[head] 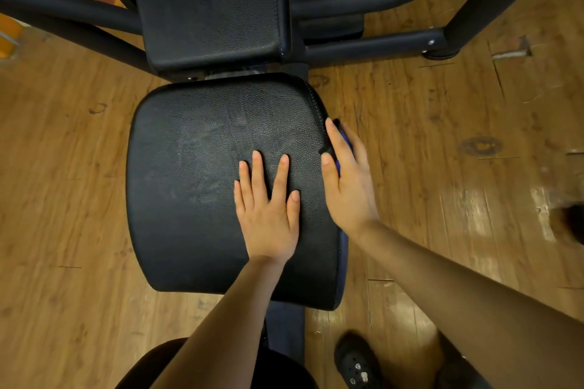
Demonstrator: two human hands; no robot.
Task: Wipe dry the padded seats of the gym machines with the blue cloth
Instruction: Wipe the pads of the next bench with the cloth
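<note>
Cloth (pixel 345 144): only a thin blue sliver of it shows, tucked under the right hand (pixel 347 180) against the right side edge of the seat (pixel 196 186). That hand lies over it with fingers fairly straight, pressing it to the padding; whether the thumb pinches it I cannot tell. The left hand (pixel 268 215) rests flat on the seat top, fingers spread, holding nothing, just beside the right hand.

The cloth is likely light and limp, so it will bunch and slide unless the palm covers most of it; best held wadded under the palm with the fingers spread over it. The seat looks like textured vinyl over foam: it should give a little under pressure. Pale streaks lie beyond the left fingertips.
</note>
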